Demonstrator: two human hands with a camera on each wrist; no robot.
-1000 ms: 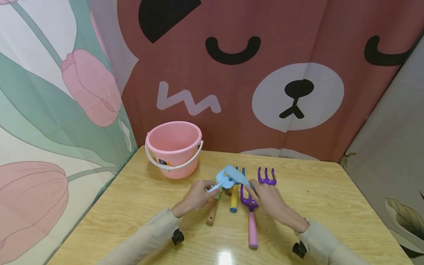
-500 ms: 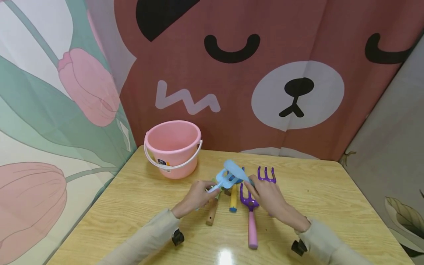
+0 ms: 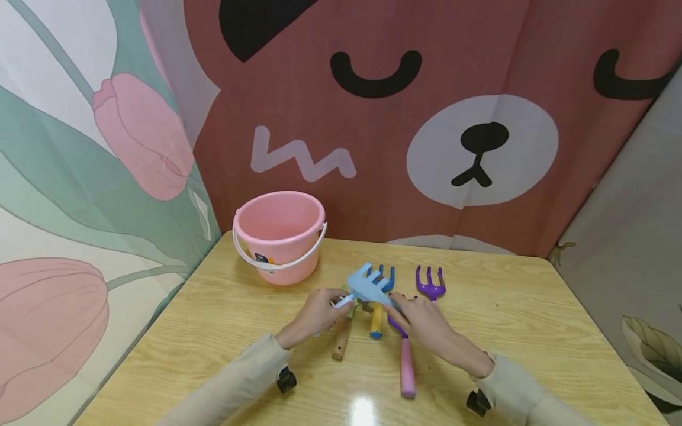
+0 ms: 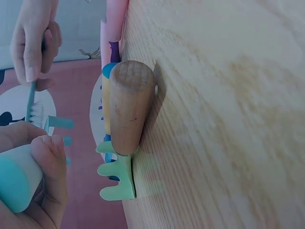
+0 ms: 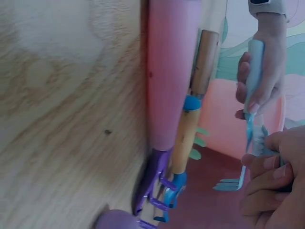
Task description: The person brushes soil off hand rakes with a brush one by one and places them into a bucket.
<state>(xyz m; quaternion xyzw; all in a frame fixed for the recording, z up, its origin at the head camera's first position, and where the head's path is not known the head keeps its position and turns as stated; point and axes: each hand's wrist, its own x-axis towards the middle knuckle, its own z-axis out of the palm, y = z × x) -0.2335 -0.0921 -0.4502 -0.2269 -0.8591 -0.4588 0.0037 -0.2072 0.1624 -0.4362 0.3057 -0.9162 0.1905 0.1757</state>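
My left hand grips the handle of a light blue hand rake, its tines pointing away from me. My right hand holds a blue-grey brush with pale bristles laid against the rake's head. Both are held up over several garden tools. Below them lie a green fork with a wooden handle and a blue fork with a yellow handle. A purple fork with a pink handle is partly covered by my right hand in the head view.
At the back left of the wooden table stands a pink bucket, its white handle lowered across the front. Another purple fork lies to the right, its lower part behind my right hand. A bear-print curtain hangs behind the table.
The brush lifted slightly, then swept down and left across the rake's head, with my right hand moving along. My left hand stays in place, holding the rake.
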